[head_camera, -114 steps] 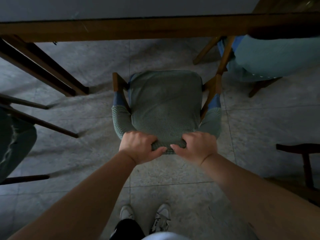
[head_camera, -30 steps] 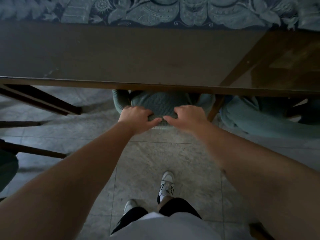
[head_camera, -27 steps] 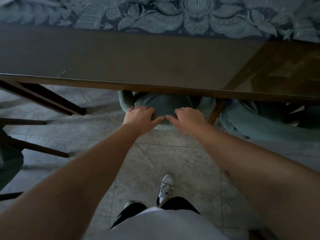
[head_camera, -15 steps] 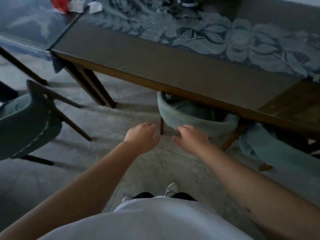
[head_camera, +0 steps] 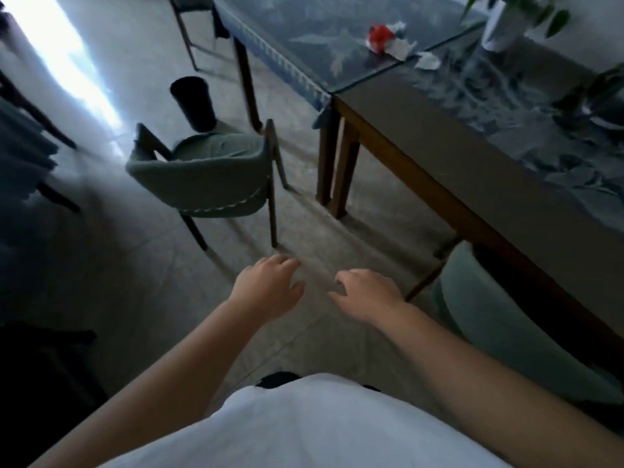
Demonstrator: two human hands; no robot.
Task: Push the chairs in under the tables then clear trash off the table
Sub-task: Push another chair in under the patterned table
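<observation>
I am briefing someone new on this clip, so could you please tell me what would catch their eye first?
Probably the green chair standing out on the floor, left of the table corner, not yet pushed in. Next, the red-and-white trash on the tabletop at the far right. In the foreground, the left hand and right hand hang open, holding nothing.

black bin [head_camera: 193,103] on floor, potted plant [head_camera: 502,23] on tabletop
</observation>
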